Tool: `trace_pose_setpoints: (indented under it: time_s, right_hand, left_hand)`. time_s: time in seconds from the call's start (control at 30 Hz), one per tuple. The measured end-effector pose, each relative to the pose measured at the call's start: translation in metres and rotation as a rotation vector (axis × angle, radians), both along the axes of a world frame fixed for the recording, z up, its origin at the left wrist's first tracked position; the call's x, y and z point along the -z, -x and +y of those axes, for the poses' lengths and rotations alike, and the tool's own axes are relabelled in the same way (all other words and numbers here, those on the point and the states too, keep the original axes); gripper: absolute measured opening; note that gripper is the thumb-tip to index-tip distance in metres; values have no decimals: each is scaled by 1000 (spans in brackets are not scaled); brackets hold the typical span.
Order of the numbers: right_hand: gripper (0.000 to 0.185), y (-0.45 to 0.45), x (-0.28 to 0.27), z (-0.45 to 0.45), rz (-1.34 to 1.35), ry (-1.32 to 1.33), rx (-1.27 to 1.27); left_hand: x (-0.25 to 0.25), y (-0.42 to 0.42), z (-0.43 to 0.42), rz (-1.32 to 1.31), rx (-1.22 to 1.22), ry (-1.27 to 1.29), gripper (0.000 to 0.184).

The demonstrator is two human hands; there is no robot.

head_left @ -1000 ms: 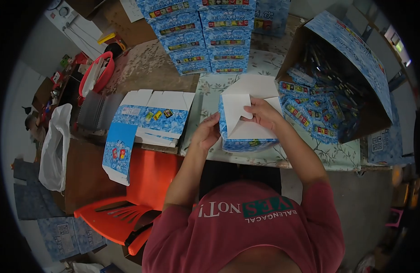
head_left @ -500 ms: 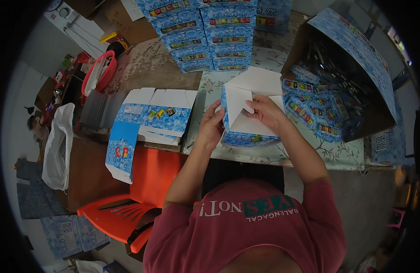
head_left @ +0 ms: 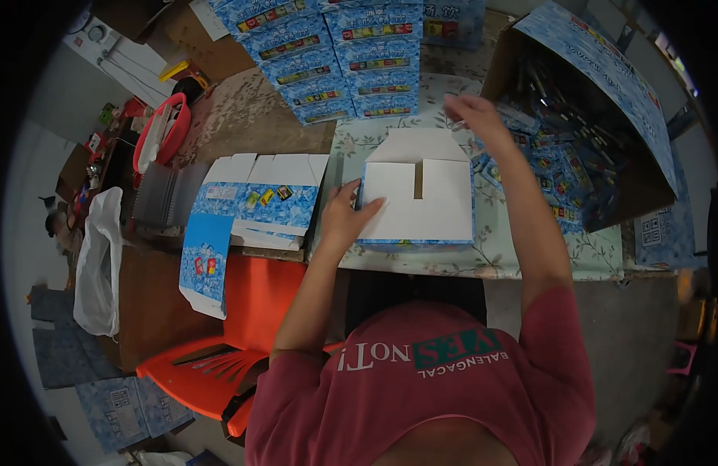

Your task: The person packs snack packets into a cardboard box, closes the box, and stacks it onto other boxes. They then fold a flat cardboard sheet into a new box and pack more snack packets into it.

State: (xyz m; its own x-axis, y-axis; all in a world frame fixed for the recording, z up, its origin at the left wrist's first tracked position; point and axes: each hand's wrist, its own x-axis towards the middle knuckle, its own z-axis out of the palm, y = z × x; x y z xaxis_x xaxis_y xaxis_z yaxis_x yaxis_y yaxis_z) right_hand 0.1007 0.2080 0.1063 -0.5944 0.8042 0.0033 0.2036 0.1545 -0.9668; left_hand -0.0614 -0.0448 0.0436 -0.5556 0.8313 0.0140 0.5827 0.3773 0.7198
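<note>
A small blue ice-patterned cardboard box (head_left: 444, 213) lies on the floral tablecloth, with its white inner flaps upward. Two panels meet over its face around a narrow slot, and one trapezoid flap stretches away from me at the far side. My left hand (head_left: 350, 219) grips the box's left edge, thumb over the white face and fingers along the side. My right hand (head_left: 477, 120) is off the box, raised beyond its far right corner near the big carton. Its fingers are extended and nothing shows in them.
A large tilted carton (head_left: 608, 70) at the right spills small colourful packets (head_left: 553, 171). Stacked blue boxes (head_left: 382, 62) stand at the back. Flattened box blanks (head_left: 273, 202) lie left, above an orange chair (head_left: 262, 287). A red basin (head_left: 176, 132) sits further left.
My right hand has left the box and moved up and away. The flaps, raised and held before, now lie flatter over the box. My left hand stays at its left side.
</note>
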Motion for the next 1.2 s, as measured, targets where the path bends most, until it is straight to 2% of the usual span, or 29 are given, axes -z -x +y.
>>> trace_pose_setpoints:
  time_s: [0.03, 0.1, 0.17, 0.2, 0.23, 0.3, 0.33, 0.4, 0.47, 0.5, 0.53, 0.57, 0.67, 0.7, 0.77, 0.83, 0.97, 1.03, 1.07, 1.1, 1.13, 1.2]
  right_hand:
    - [26, 4, 14, 3, 3, -5, 4]
    - [40, 18, 39, 10, -227, 190, -456]
    - [61, 13, 21, -14, -352, 141, -729]
    - [78, 15, 34, -20, -522, -151, -751]
    - [78, 13, 36, -36, -524, -139, -758]
    - [90, 13, 38, -66, -792, -635, -536]
    - [99, 15, 48, -68, -810, -664, -468]
    - [98, 13, 45, -68, -786, -657, -478]
    - [97, 11, 43, -57, -756, -658, -498]
    - [95, 12, 40, -44, -712, -521, -617]
    - [92, 13, 40, -39, -661, -382, -734]
    - [92, 12, 43, -39, -655, -385, -737]
    - [89, 10, 36, -41, -750, -444, -721]
    - [88, 6, 34, -38, -770, -430, -742]
    - [86, -1, 32, -37, -787, -414, -763]
    - [87, -11, 26, -40, -840, -336, -743]
    - [83, -24, 11, -42, -858, -371, -739]
    - [61, -31, 10, -40, -531, -296, -526]
    - [61, -37, 9, -37, -531, -300, -522]
    - [53, -47, 8, -33, -188, -254, -274]
    - [47, -55, 9, -29, 152, -199, -31]
    - [36, -76, 16, -25, 272, -80, 183]
  left_hand:
    - [10, 2, 1, 69, 0, -86, 62]
    - [36, 10, 8, 142, -11, -183, 61]
    - [64, 12, 13, -220, -87, -382, 58]
    - [60, 9, 14, -222, -95, -376, 58]
    - [49, 5, 17, -323, -150, -370, 58]
    - [49, 3, 20, -430, -197, -350, 57]
    - [53, 4, 23, -476, -217, -373, 57]
    - [54, 5, 27, -524, -228, -402, 57]
    - [51, 7, 27, -912, -261, -276, 58]
    - [51, 6, 25, -913, -265, -277, 58]
    - [52, 6, 24, -1124, -245, -279, 59]
    - [52, 7, 23, -1331, -220, -282, 61]
    - [60, 8, 24, -1400, -281, -308, 58]
    - [67, 10, 24, -1400, -284, -313, 58]
    - [80, 15, 24, -1333, -396, -354, 47]
    - [81, 13, 23, -1344, -426, -422, 41]
    - [71, 4, 34, -1401, -424, -535, 32]
    - [36, -7, 39, -1413, -343, -599, 30]
    - [10, -16, 39, -1423, -276, -661, 29]
    - [-23, -28, 32, -1423, -276, -663, 29]
    - [-62, -44, 19, -1123, -102, -747, 26]
    - [-110, -67, -10, -458, 223, -778, 23]
